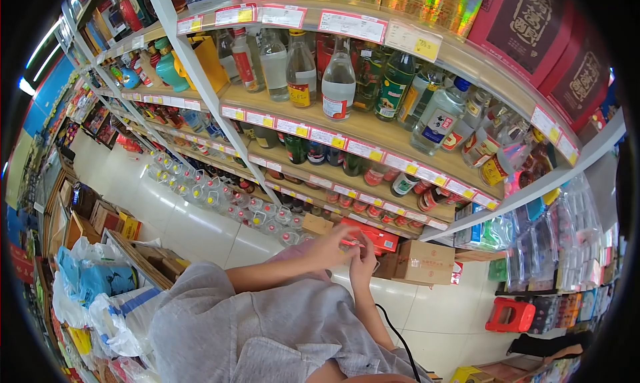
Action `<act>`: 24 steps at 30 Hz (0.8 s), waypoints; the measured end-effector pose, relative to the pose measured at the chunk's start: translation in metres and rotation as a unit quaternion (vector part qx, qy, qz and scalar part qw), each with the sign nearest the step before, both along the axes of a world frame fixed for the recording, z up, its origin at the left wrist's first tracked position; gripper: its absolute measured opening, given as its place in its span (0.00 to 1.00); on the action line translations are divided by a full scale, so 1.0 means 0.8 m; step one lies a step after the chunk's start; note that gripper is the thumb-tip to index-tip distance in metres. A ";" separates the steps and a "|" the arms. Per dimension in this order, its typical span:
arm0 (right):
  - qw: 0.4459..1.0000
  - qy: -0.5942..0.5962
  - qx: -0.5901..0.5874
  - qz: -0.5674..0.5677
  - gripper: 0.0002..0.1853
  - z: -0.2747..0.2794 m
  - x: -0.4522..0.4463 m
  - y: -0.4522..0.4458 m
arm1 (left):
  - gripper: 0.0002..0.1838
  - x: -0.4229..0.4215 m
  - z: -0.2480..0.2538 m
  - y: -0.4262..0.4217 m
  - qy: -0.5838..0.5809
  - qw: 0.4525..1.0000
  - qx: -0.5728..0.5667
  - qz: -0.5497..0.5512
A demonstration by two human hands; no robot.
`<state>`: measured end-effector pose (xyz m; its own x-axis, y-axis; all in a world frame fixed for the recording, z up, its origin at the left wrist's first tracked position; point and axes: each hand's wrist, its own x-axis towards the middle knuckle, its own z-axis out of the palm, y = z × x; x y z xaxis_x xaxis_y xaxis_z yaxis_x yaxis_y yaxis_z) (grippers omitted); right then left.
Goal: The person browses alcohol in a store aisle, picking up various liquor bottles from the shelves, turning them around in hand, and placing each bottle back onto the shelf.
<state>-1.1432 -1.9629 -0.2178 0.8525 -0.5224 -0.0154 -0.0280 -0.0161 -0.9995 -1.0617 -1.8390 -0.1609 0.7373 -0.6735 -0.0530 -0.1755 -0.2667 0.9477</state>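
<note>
My left hand [328,248] reaches across from the left, its fingers bent and closed together. Close against it is my right hand [363,259], with fingers curled and pinched. The fingertips of both hands meet; a small pale thing may be between them, too small to make out. Beyond the hands lies a red box [381,239], partly hidden by them. A cardboard carton [427,262] stands on the floor to the right, and a smaller carton [317,224] sits just behind my left hand.
Shelves ahead hold clear glass bottles [339,83], green bottles [395,86] and price tags. Large plastic jugs [260,218] line the floor at the shelf foot. A red stool [510,315] stands at right. Plastic bags [127,316] and an open wooden crate [143,260] are at left.
</note>
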 end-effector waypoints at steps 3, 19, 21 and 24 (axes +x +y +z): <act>1.000 0.000 -0.008 -0.012 0.22 0.004 0.003 0.001 | 0.27 0.063 0.075 0.002 -0.266 0.947 -0.090 0.157; 0.999 0.033 -0.034 0.026 0.23 0.013 -0.018 0.019 | 0.43 0.262 0.200 -0.034 -0.412 0.841 0.049 0.347; 0.999 0.030 -0.027 0.026 0.22 0.014 -0.022 0.019 | 0.42 0.266 0.199 -0.034 -0.404 0.845 0.051 0.345; 0.999 0.017 -0.023 0.015 0.22 0.006 -0.026 0.020 | 0.41 0.269 0.199 -0.031 -0.397 0.853 0.025 0.338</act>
<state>-1.1637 -1.9469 -0.2126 0.8675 -0.4970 -0.0218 -0.0612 -0.0631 -0.9961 -0.8462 -1.8637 -0.0020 0.7731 -0.0909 0.6277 -0.5462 -0.5986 0.5860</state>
